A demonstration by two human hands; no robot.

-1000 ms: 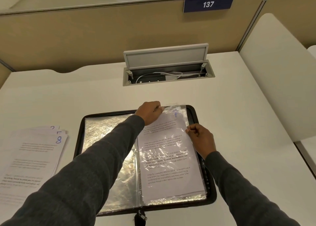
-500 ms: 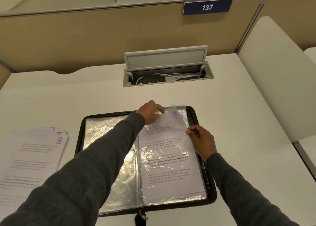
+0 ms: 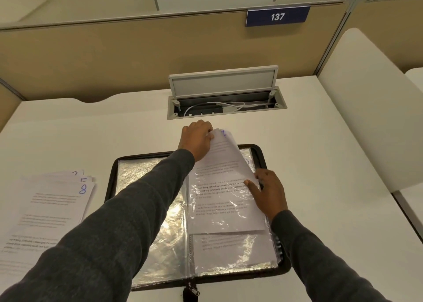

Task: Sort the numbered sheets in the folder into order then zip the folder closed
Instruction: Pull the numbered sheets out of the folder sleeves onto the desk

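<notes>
A black zip folder (image 3: 269, 270) lies open on the desk, its clear plastic sleeves (image 3: 155, 237) spread flat. My left hand (image 3: 197, 139) grips the top edge of a printed sheet (image 3: 223, 187) with a blue handwritten number, half drawn up out of the right-hand sleeve. My right hand (image 3: 269, 192) presses on the sleeve's right edge, thumb on the plastic. Another printed sheet (image 3: 231, 246) shows in a sleeve below. A fanned stack of numbered sheets (image 3: 49, 212), topped by one marked 8, lies left of the folder. The zip pull (image 3: 193, 291) hangs at the folder's near edge.
An open cable hatch (image 3: 225, 100) with a white cable sits in the white desk (image 3: 320, 155) beyond the folder. A beige partition with a sign 137 (image 3: 277, 16) stands behind. A white divider panel (image 3: 370, 109) rises at the right.
My left hand has pulled the sheet upward, away from me, out of the sleeve; its bottom edge now sits well above the sleeve's bottom. My right hand slid down slightly and flattened on the sleeve.
</notes>
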